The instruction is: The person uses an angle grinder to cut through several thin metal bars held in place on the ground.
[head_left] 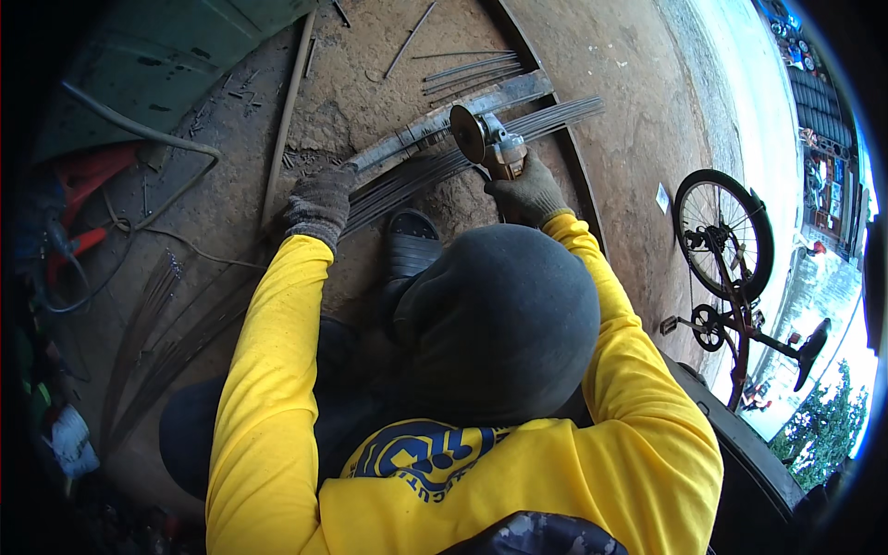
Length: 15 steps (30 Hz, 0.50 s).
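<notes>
My right hand, in a grey-brown work glove, is closed around an angle grinder. The grinder's dark round disc stands above a bundle of thin metal rods; I cannot tell whether it touches them. My left hand, gloved as well, grips the near end of that bundle, its fingers partly hidden. Alongside the rods lies a long greyish metal bar, one end close to my left hand. The far ends of the rods fan out beyond the grinder, across a dark metal rail.
Loose rods lie at the far side, and more at the left. A cable curves near red-handled equipment. A long pole lies left of centre. My sandalled foot is close below the bundle. A bicycle stands at right.
</notes>
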### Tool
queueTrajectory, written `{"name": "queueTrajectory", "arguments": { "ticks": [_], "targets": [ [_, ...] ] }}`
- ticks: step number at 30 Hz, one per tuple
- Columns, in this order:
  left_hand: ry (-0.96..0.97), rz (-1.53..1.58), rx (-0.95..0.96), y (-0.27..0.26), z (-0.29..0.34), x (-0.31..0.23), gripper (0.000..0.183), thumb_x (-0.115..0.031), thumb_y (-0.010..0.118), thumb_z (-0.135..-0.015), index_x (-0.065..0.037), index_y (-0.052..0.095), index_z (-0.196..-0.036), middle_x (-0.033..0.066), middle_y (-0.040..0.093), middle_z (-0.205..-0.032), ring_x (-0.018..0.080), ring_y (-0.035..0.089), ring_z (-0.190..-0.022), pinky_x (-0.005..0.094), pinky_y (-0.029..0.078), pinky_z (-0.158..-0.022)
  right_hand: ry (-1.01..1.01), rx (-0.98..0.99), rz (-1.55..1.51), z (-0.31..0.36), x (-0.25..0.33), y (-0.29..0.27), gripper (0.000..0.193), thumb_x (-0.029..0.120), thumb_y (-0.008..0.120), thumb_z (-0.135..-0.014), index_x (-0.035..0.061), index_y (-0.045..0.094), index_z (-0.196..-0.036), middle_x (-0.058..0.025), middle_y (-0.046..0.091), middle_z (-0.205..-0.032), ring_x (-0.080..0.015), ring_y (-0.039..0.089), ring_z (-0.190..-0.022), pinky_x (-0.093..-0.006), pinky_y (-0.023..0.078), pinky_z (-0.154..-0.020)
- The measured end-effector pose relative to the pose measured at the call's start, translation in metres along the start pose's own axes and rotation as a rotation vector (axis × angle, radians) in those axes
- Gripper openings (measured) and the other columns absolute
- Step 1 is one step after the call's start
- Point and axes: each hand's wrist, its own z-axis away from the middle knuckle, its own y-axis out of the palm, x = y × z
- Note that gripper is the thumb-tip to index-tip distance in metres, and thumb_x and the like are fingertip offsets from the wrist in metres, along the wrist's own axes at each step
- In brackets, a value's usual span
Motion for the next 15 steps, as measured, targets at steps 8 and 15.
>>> {"name": "queueTrajectory", "arguments": {
  "ticks": [8,15],
  "targets": [
    [-0.065,0.038,0.011,-0.0017,-0.001,0.0004,0.037,-0.04,0.048,-0.105,-0.012,0.069,-0.116,0.0192,0.07,-0.113,0.0408,0.071,-0.102,0.0526,0.058,-0.086,-0.015,0.003,0.033,-0.0048,0.0025,0.0042,0.095,0.038,0.087,-0.064,0.0041,0.049,-0.144,-0.0249,0.067,-0.129,-0.0397,0.065,-0.121,-0.043,0.05,-0.106],
    [-0.075,0.1,0.031,-0.0094,0.0004,-0.0045,0.041,-0.043,0.045,-0.106,-0.011,0.069,-0.116,0.0197,0.071,-0.113,0.0414,0.07,-0.104,0.0523,0.056,-0.089,-0.024,0.018,0.052,-0.0079,0.0016,0.005,0.098,0.038,0.087,-0.065,0.0039,0.045,-0.147,-0.0251,0.066,-0.131,-0.0407,0.064,-0.123,-0.0437,0.05,-0.107]
  ]
}}
